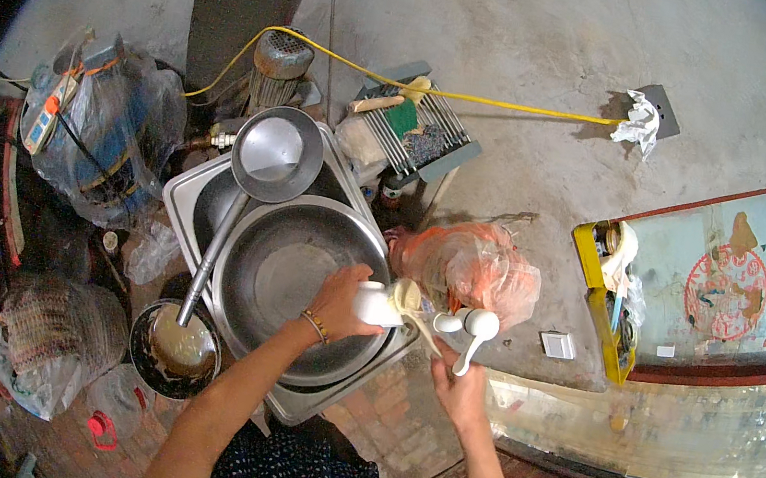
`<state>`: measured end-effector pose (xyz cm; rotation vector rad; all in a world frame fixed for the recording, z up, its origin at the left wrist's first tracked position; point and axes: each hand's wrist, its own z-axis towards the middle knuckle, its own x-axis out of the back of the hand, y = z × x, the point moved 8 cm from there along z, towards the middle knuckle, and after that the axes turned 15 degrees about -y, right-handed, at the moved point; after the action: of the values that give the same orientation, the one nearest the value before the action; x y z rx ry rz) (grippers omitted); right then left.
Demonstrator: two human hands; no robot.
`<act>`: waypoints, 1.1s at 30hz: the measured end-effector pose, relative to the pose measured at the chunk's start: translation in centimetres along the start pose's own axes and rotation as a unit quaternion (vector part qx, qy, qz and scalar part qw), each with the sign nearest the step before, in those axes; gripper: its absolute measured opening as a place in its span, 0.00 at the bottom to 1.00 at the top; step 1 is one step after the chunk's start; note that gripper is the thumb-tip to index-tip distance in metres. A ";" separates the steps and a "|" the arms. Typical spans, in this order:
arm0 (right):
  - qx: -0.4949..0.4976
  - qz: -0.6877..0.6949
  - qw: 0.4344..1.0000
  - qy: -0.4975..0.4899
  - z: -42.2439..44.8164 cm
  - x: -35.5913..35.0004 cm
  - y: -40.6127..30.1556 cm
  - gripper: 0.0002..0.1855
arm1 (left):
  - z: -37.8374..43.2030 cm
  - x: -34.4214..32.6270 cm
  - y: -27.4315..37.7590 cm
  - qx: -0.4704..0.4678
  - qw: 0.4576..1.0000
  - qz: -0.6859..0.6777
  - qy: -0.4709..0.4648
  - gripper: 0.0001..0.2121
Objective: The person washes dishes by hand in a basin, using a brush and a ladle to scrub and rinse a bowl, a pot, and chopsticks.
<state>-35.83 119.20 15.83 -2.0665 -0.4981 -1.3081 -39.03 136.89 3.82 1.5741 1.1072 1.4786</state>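
Observation:
My left hand (339, 298) grips a white cup-like vessel (372, 303) over the right side of a large metal basin (308, 258). The basin sits in a stainless steel sink (292, 408). In my right hand (459, 387) is the thin pale handle of a utensil, perhaps a spoon or brush. Its round cream-coloured head (407, 294) meets the vessel's right side; whether it reaches inside is hidden. A white plastic tap (481, 323) with a lever stands just above my right hand. Across the sink lies a long-handled metal ladle (278, 153).
A dark pan (175, 349) holding cloudy liquid stands left of the sink. Behind are a rack (433, 133) with scouring pads and an orange plastic bag (471, 261). A yellow cable (446, 93) crosses to a wall socket (661, 110). A clear jug (118, 400) stands at lower left.

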 end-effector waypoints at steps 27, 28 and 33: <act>-0.046 0.226 0.973 0.017 -3.7 -2.4 1.1 0.14 | -3.7 -12.7 -3.9 0.234 0.290 -0.924 0.090 0.33; 0.013 0.165 0.986 0.034 -4.2 -2.4 -0.7 0.14 | -3.7 -13.4 -4.0 0.251 0.260 -0.927 0.101 0.36; -0.040 0.060 0.997 0.006 -1.8 -2.1 0.6 0.14 | -2.4 -14.3 -3.2 0.220 0.206 -0.948 0.105 0.38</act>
<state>-37.58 117.59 14.29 -2.1175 -0.3165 -1.2880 -41.56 124.85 -4.46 -0.6556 2.0576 -0.6084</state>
